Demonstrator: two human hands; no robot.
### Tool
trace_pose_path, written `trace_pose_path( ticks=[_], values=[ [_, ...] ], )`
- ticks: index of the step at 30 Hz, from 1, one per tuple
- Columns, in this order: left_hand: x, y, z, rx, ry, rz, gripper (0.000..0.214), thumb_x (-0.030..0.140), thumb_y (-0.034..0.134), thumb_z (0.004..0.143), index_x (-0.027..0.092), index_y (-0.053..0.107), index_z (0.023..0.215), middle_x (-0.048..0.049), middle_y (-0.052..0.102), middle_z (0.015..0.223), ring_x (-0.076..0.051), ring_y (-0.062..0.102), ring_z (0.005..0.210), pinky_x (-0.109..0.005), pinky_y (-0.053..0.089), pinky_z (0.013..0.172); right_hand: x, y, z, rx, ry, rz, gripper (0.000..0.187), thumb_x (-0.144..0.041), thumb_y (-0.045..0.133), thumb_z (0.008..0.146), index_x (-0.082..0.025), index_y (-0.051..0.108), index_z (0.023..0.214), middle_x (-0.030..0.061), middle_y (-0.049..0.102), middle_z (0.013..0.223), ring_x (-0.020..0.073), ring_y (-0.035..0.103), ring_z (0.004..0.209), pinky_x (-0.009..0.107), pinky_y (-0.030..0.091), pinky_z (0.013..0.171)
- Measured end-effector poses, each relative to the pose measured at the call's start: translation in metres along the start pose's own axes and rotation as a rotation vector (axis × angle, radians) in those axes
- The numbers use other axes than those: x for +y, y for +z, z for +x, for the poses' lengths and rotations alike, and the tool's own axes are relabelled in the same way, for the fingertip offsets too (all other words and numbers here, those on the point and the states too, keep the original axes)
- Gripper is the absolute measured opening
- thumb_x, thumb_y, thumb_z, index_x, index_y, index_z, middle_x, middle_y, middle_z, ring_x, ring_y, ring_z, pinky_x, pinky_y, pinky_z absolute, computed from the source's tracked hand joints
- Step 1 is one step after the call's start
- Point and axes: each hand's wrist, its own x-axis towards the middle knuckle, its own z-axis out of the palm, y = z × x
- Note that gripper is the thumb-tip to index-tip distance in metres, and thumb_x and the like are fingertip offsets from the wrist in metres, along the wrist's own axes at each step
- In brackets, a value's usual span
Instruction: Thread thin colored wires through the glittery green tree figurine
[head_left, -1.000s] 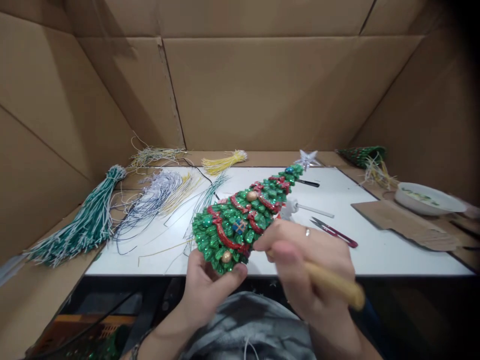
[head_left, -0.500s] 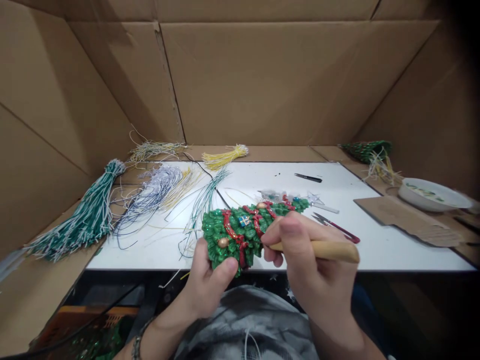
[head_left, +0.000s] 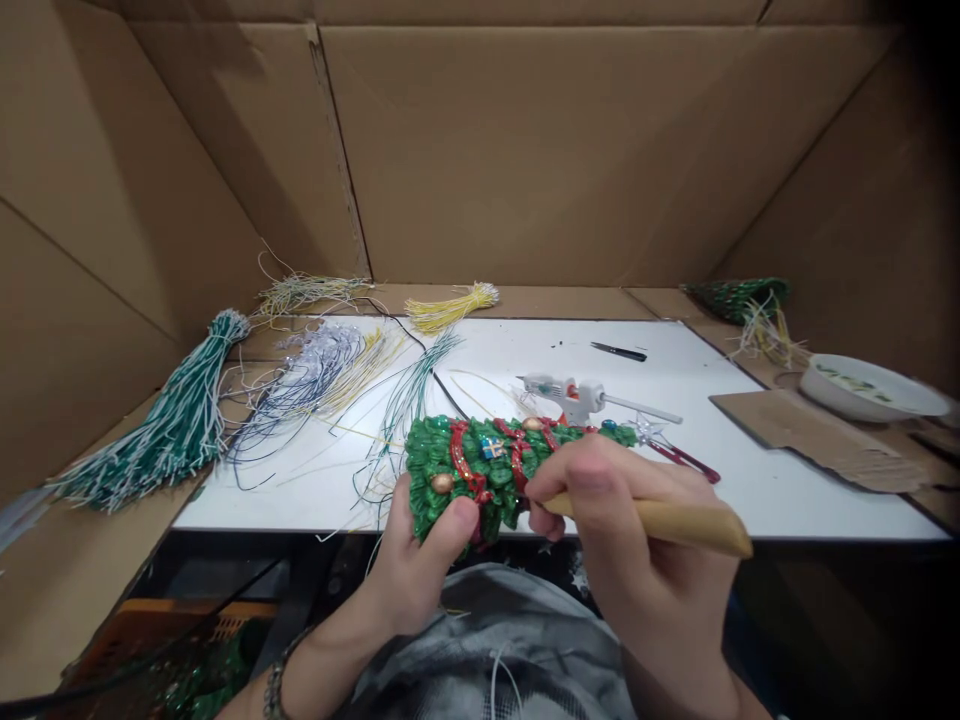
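Note:
A green Christmas tree ornament (head_left: 495,455) with red garlands, gold balls and a small blue gift lies on its side above the table's front edge. My left hand (head_left: 427,550) grips its wide base, the thumb pressed on the near side. In my right hand (head_left: 630,520) is a tool with a light wooden handle (head_left: 690,525), held like a pen. Its tip meets the tree's lower middle, hidden by my fingers. Behind the tree rests a white glue gun (head_left: 574,395). Red-handled scissors (head_left: 686,463) lie right of the treetop, partly covered.
Green-and-white wires (head_left: 172,410) lie bundled at left, with purple-blue wires (head_left: 307,385) beside them. A yellow bundle (head_left: 454,307) and black snips (head_left: 619,352) are farther back. At right are a cardboard piece (head_left: 795,440) and a white bowl (head_left: 862,400). Cardboard walls (head_left: 525,150) surround the table.
The treetop has tilted down toward me, uncovering more of the glue gun behind it. My right hand and the wooden-handled tool have shifted slightly right and down.

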Motion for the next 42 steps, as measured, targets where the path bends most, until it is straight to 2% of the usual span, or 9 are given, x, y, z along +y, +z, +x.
trace_pose_path(
  ticks=[7,11,16,22,26,29,32,37,42],
  values=[
    [0.003,-0.013,0.002,-0.126,0.046,0.061,0.029,0.042,0.083,0.068,0.023,0.072,0.089,-0.0090,0.077,0.103,-0.031,0.072,0.098,-0.043,0.057,0.092,0.008,-0.002,-0.008,-0.101,-0.088,0.122,0.031,-0.026,0.047,0.102,-0.018,0.063,0.077,-0.0020,0.063,0.065,0.0075,0.060,0.059,0.020,0.047,0.055],
    [-0.003,-0.011,-0.001,-0.036,0.088,0.003,0.026,0.044,0.070,0.083,0.023,0.071,0.099,-0.0095,0.074,0.110,-0.030,0.070,0.104,-0.047,0.053,0.099,0.010,0.005,-0.015,-0.069,-0.183,0.092,0.035,-0.037,0.043,0.103,-0.019,0.065,0.082,0.0012,0.061,0.066,0.0117,0.059,0.058,0.025,0.045,0.051],
    [-0.006,-0.015,0.004,-0.080,0.166,0.087,0.028,0.034,0.081,0.070,0.025,0.072,0.095,-0.0069,0.076,0.092,-0.028,0.072,0.085,-0.042,0.060,0.081,0.004,0.007,-0.019,-0.100,-0.246,-0.059,0.041,-0.042,0.036,0.104,-0.018,0.065,0.086,0.0043,0.063,0.069,0.0139,0.060,0.060,0.028,0.047,0.053],
    [-0.009,-0.011,0.003,0.010,0.072,0.011,0.033,0.045,0.070,0.081,0.021,0.066,0.103,-0.0067,0.075,0.093,-0.025,0.071,0.087,-0.040,0.057,0.083,0.002,0.011,-0.011,-0.027,-0.325,-0.105,0.037,-0.043,0.045,0.102,-0.016,0.067,0.091,0.0070,0.065,0.075,0.0160,0.061,0.068,0.031,0.051,0.062],
    [-0.014,-0.012,0.003,0.036,0.062,0.025,0.025,0.043,0.073,0.079,0.022,0.066,0.091,-0.0042,0.073,0.088,-0.023,0.069,0.083,-0.037,0.057,0.079,-0.002,0.027,-0.003,-0.047,-0.146,0.449,0.036,-0.044,0.044,0.102,-0.020,0.065,0.085,0.0014,0.059,0.069,0.0139,0.060,0.066,0.032,0.054,0.065],
    [-0.017,-0.013,0.007,0.064,0.073,0.019,0.026,0.044,0.075,0.077,0.022,0.066,0.088,-0.0043,0.073,0.083,-0.023,0.068,0.076,-0.037,0.057,0.073,-0.005,0.038,0.006,0.010,0.078,0.810,0.043,-0.050,0.049,0.098,-0.021,0.050,0.066,-0.0055,0.038,0.054,0.0091,0.040,0.046,0.025,0.038,0.046],
    [-0.016,-0.010,0.006,0.079,0.083,-0.024,0.028,0.046,0.075,0.075,0.021,0.068,0.086,-0.0057,0.074,0.082,-0.025,0.069,0.077,-0.038,0.057,0.074,-0.006,0.042,0.018,0.081,0.160,1.035,0.053,-0.049,0.060,0.093,-0.020,0.034,0.057,-0.0084,0.024,0.048,0.0061,0.025,0.040,0.022,0.025,0.039],
    [-0.012,-0.003,-0.003,0.156,0.127,0.011,0.016,0.036,0.074,0.079,0.026,0.068,0.091,-0.0043,0.073,0.088,-0.024,0.068,0.082,-0.037,0.056,0.079,-0.005,0.043,0.025,0.151,0.239,1.102,0.059,-0.056,0.058,0.092,-0.020,0.028,0.057,-0.0097,0.019,0.047,0.0044,0.017,0.037,0.019,0.022,0.037],
    [-0.013,-0.003,-0.004,0.119,0.155,0.035,0.016,0.033,0.074,0.079,0.026,0.068,0.091,-0.0037,0.072,0.085,-0.023,0.068,0.079,-0.037,0.057,0.076,-0.011,0.039,0.023,0.177,0.208,1.014,0.060,-0.059,0.056,0.092,-0.020,0.027,0.056,-0.0089,0.020,0.044,0.0051,0.019,0.035,0.020,0.023,0.035]
  ],
)
